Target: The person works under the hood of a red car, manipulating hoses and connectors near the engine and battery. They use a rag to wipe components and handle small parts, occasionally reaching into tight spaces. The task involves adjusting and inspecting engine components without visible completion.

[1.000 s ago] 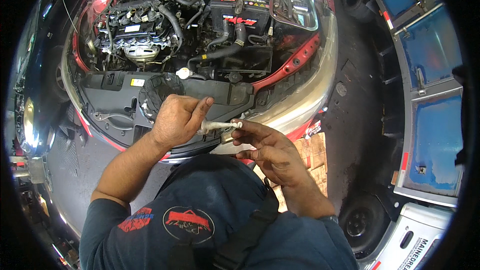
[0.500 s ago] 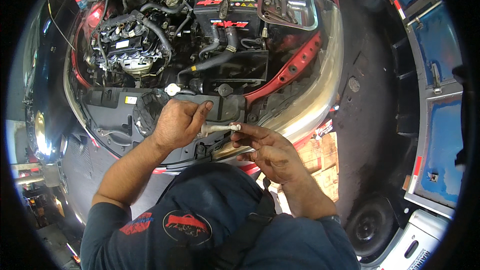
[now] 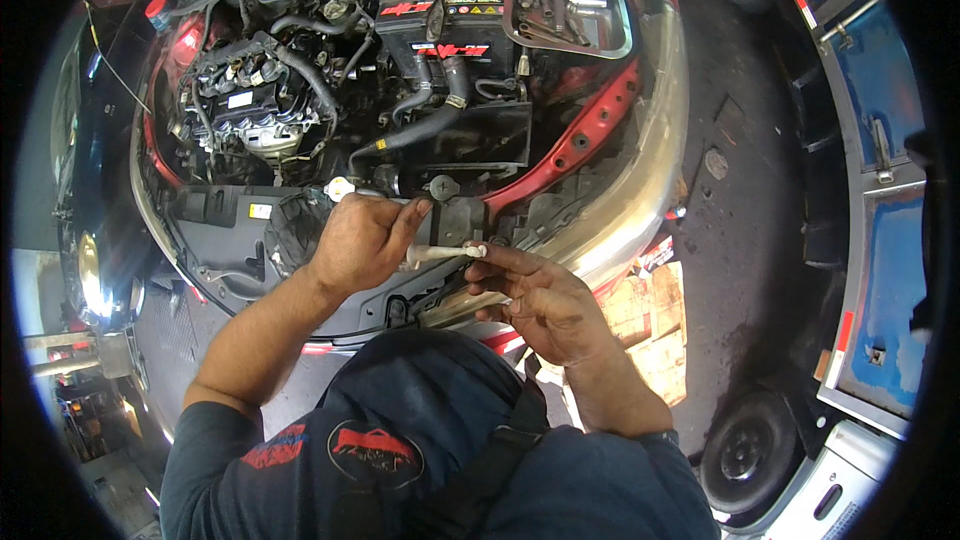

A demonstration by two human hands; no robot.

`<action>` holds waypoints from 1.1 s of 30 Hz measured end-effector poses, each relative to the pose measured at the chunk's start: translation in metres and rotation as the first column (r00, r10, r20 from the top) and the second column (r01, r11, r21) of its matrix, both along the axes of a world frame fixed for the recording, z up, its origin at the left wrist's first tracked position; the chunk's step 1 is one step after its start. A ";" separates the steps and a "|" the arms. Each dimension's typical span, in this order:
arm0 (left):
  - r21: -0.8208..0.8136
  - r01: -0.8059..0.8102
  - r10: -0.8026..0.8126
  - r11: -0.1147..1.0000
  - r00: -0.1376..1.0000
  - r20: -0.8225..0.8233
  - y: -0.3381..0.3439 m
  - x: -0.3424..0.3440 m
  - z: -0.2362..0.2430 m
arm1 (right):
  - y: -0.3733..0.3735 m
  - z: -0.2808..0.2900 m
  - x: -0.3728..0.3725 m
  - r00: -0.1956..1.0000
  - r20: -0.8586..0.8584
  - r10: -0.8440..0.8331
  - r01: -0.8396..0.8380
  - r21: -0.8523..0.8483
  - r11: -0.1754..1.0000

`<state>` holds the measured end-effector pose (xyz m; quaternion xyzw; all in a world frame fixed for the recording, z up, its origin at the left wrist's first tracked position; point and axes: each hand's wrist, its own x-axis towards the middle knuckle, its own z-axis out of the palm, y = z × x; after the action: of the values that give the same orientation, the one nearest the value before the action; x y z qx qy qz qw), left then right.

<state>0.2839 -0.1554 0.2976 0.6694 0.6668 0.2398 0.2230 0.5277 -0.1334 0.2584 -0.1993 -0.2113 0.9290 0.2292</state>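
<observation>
Above the front edge of the open engine bay, my left hand (image 3: 365, 240) is closed round a pale tube whose tapered nozzle (image 3: 440, 252) sticks out to the right. A white blob of paste shows at the nozzle's tip. My right hand (image 3: 540, 310) is palm up just right of it, fingers loosely curved and apart, the index fingertip touching the tip. Behind my hands are the black plastic front panel (image 3: 215, 230), a dark bunched item (image 3: 295, 225) lying on it and the white-topped cap (image 3: 338, 190).
The engine (image 3: 245, 105) is at back left, a battery (image 3: 440, 30) beside a metal tray of tools (image 3: 570, 0) at back right. A red body rail (image 3: 580, 140) runs right. Cardboard (image 3: 645, 330) lies below; blue-panelled vehicle side (image 3: 870, 90) right; dark car (image 3: 90, 190) left.
The view has shifted slightly, the engine bay appearing lower and further left than a second ago. Both hands stay at the nozzle with little visible change.
</observation>
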 end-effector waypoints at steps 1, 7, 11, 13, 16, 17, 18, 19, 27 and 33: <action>0.006 -0.003 0.003 1.000 1.000 -0.006 -0.001 -0.001 -0.001 | 0.000 0.000 0.000 1.000 0.004 0.004 -0.004 0.007 1.000; -0.058 -0.064 0.065 0.996 0.998 0.024 -0.009 -0.003 -0.003 | -0.003 -0.004 -0.003 0.998 -0.051 0.035 -0.035 -0.010 0.999; -0.026 -0.070 0.070 0.997 0.997 -0.014 -0.016 -0.004 -0.002 | -0.007 -0.007 -0.005 0.998 -0.026 0.054 -0.054 0.011 0.998; -0.070 -0.119 0.118 0.990 0.993 -0.019 -0.019 -0.004 -0.003 | -0.008 -0.007 -0.006 0.998 -0.031 0.063 -0.063 0.010 0.998; -0.065 -0.135 0.132 0.989 0.990 -0.052 -0.023 -0.007 -0.004 | -0.009 -0.004 -0.009 0.997 -0.039 0.072 -0.073 -0.015 0.997; -0.116 -0.150 0.149 0.982 0.989 -0.023 -0.026 -0.009 -0.004 | -0.009 -0.003 -0.011 0.996 -0.035 0.079 -0.079 -0.008 0.997; -0.083 -0.129 0.126 0.988 0.991 -0.037 -0.030 -0.010 -0.004 | -0.010 -0.001 -0.012 0.996 -0.030 0.086 -0.086 -0.004 0.996; -0.057 -0.112 0.108 0.992 0.992 -0.062 -0.033 -0.012 -0.005 | -0.011 0.001 -0.013 0.996 -0.025 0.091 -0.091 0.000 0.996; 0.055 -0.197 0.200 0.979 0.979 -0.047 -0.057 -0.022 -0.008 | -0.019 0.016 -0.027 0.988 0.031 0.154 -0.155 0.028 0.988; 0.128 -0.183 0.184 0.975 0.983 0.002 -0.076 -0.032 -0.003 | -0.026 0.027 -0.033 0.975 -0.026 0.219 -0.218 0.030 0.976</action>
<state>0.2518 -0.2311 0.2942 0.6190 0.7103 0.2979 0.1534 0.4944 -0.1593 0.2855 -0.1581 -0.2407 0.9485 0.1315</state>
